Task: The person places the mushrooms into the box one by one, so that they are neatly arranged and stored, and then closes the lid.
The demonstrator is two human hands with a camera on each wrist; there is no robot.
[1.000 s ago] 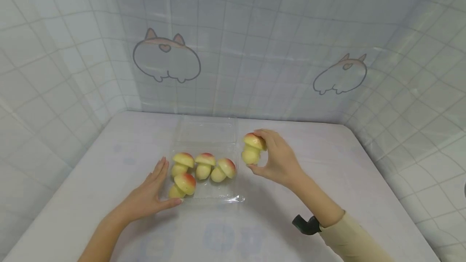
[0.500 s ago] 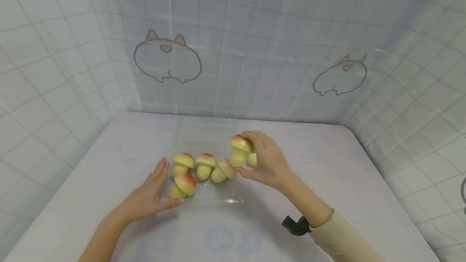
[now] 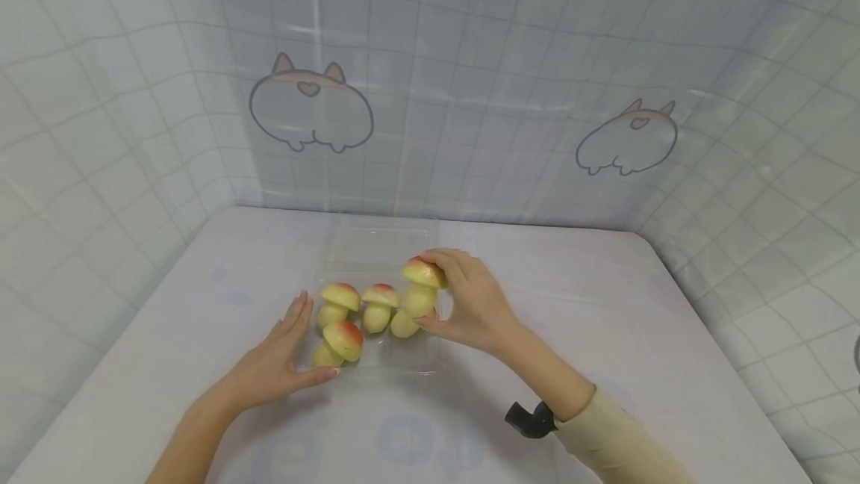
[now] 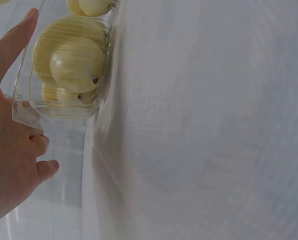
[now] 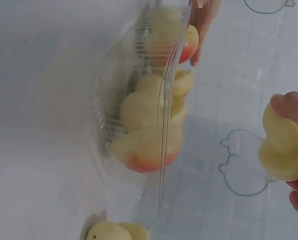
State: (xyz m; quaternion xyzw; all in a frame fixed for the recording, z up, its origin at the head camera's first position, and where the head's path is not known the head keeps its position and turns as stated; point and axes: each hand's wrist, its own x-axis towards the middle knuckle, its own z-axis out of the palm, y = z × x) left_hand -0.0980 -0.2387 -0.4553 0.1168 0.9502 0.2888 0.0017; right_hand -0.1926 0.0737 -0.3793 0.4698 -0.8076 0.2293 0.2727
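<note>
In the head view a clear plastic clamshell box (image 3: 403, 361) lies open on the table. Several toy mushrooms (image 3: 344, 340), pale yellow with reddish cap tops, are inside its base. My left hand (image 3: 272, 364) rests against the box's left side with fingers straight, thumb at the front left corner. In my right hand (image 3: 473, 308) a similar mushroom (image 3: 421, 297) is pinched between thumb and fingers, cap up. It is held over the right part of the box, partly covering a mushroom there. The right wrist view shows this held mushroom (image 5: 281, 145) apart from the box wall.
The box's lid (image 3: 386, 241) lies folded back toward the rear wall. One more mushroom (image 5: 111, 231) sits on the table outside the box in the right wrist view; my right hand hides it in the head view. A white cloth (image 3: 571, 275) covers the table, with tiled-pattern curtains around.
My right hand has moved left with the mushroom, from beside the box to above its right part. The left hand stays in place.
</note>
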